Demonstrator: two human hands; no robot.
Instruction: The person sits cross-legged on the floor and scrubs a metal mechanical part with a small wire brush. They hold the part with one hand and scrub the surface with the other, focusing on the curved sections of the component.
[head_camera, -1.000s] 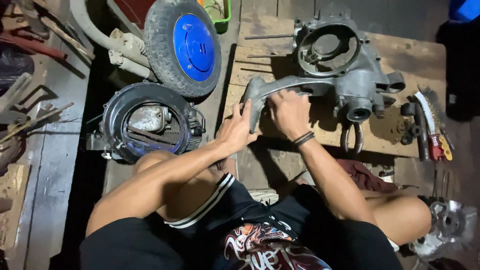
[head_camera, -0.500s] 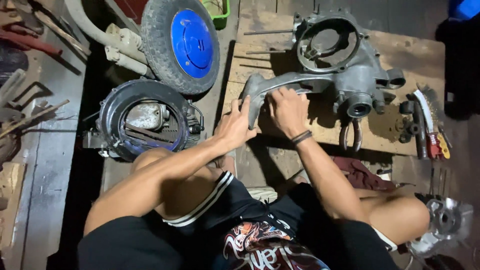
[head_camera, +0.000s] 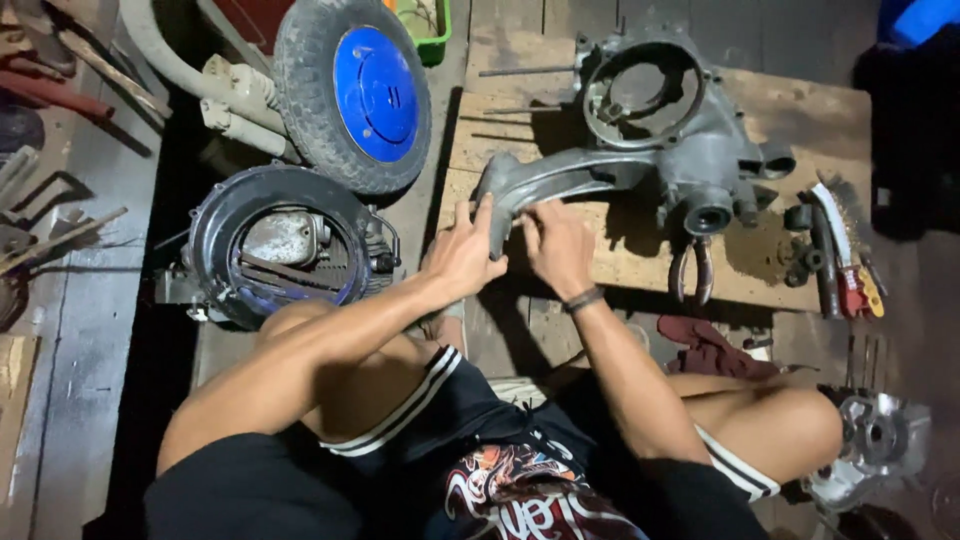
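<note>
Left hand (head_camera: 462, 255): wrapped round the near end of the grey engine casing's (head_camera: 650, 150) long arm, fingers curled over the edge, looks like it's steadying the thing.
Right hand (head_camera: 557, 245): fingers pressed down on the same arm just beside the left; can't tell if it's actually gripping or only resting there.
Casing: one, lying flat on the wooden board (head_camera: 820, 120), round opening facing up, probably so it won't rock.
Pliers (head_camera: 692, 272): one pair, on the board just under the casing's boss, within easy reach.
Wire brush (head_camera: 845, 250): one, at the board's right edge with a few dark tools.
Wheel (head_camera: 355, 95): one, blue hub, leaning off to the left.
Fan shroud (head_camera: 275, 245): one, dark, round, beside the person's left knee.
Red rag (head_camera: 705, 350): one, near the right knee.
</note>
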